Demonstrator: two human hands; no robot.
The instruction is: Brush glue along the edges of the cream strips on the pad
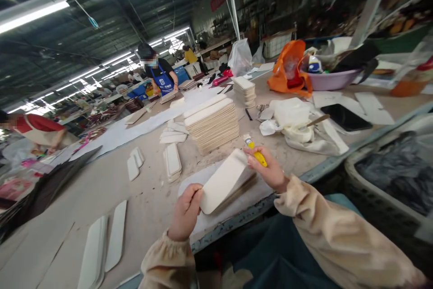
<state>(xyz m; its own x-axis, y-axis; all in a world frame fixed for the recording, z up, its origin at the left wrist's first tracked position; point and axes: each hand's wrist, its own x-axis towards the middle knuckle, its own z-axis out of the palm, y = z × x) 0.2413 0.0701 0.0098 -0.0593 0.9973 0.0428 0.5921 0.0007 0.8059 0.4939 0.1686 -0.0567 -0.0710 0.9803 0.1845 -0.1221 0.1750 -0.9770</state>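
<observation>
A long cream panel with rounded corners is held tilted above a white sheet at the table's near edge. My left hand pinches its lower left end. At the upper right end, my right hand touches the panel and also holds a yellow-handled brush, bristles pointing up and away. A darker flat piece shows under the panel. Just beyond stands a tall stack of similar panels.
Smaller piles of pale pieces lie to the left. At the right are a white plastic bag with a stick, a black phone, an orange bag and a purple basin. Two people work across the tables.
</observation>
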